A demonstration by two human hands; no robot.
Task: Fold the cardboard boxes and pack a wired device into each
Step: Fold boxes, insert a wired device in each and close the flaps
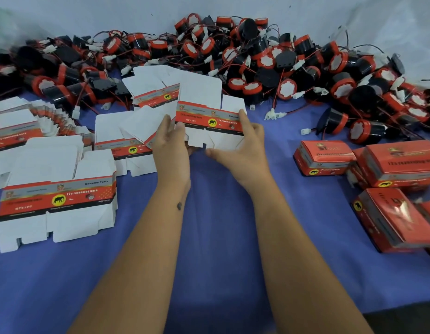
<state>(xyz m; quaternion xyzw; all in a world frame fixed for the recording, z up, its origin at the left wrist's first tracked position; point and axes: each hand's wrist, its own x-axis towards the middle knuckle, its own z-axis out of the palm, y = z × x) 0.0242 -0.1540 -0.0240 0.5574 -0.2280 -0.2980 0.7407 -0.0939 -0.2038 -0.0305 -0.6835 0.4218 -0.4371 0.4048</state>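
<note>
I hold one flat, unfolded cardboard box [209, 116] above the blue cloth at the centre: white flaps, with a red and grey printed band. My left hand [171, 145] grips its left edge. My right hand [242, 143] grips its right edge, index finger up along the side and thumb under the bottom flaps. A large heap of black and red wired devices [269, 61] with white plugs lies behind the box, along the back.
Stacks of flat box blanks [57, 198] lie at the left, with more [122, 138] beside my left hand. Several folded, closed red boxes [390, 169] sit at the right. A blue cloth [221, 225] covers the table; its front edge shows at bottom right.
</note>
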